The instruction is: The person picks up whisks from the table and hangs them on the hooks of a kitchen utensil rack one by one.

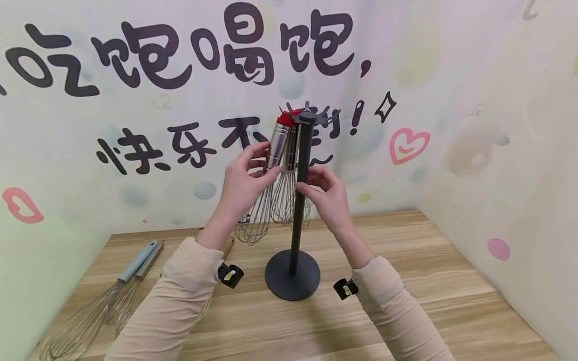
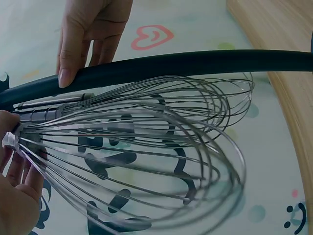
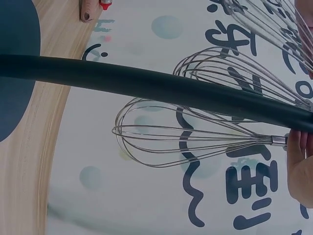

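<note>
My left hand (image 1: 244,175) grips the steel handle of a whisk (image 1: 278,145) with a red end, held upside down with its wire loops (image 2: 146,196) hanging down. The red end is against the hooks at the top of a black stand (image 1: 307,118); whether it is hooked cannot be seen. My right hand (image 1: 329,198) pinches the stand's pole (image 1: 300,215) below the hooks, thumb in front. Another steel-handled whisk (image 1: 290,150) hangs close behind the held one. Beyond the pole, the wire loops of a further whisk (image 3: 195,132) show in the right wrist view.
The stand's round base (image 1: 292,281) rests on the wooden table (image 1: 406,301). To the left lie a whisk with a light blue handle (image 1: 140,258) and a steel-handled whisk (image 1: 151,258). A wooden handle (image 1: 229,246) shows behind my left wrist. A printed wall (image 1: 180,200) stands behind.
</note>
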### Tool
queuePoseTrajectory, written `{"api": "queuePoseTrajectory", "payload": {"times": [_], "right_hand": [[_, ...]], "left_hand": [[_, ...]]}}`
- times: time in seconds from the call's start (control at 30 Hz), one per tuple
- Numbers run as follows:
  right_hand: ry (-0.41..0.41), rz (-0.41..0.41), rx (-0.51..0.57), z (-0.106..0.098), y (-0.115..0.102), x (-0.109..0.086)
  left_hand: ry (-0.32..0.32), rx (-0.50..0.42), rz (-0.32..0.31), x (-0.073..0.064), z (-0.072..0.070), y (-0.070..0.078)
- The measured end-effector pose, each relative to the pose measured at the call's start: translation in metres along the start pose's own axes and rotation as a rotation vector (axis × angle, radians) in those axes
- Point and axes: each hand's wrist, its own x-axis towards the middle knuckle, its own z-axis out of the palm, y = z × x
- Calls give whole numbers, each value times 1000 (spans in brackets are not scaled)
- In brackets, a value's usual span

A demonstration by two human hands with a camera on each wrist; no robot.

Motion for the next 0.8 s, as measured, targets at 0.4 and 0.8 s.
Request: {"api": "queuePoseTrajectory", "payload": {"times": [0.4, 0.8], "right_hand": [[-35, -4, 9, -2, 3, 1], [-126, 59, -15, -9, 1, 2]], "left_hand": [[-17, -82, -63, -3, 6, -15], [-49, -52, -81, -5, 3, -12]]}}
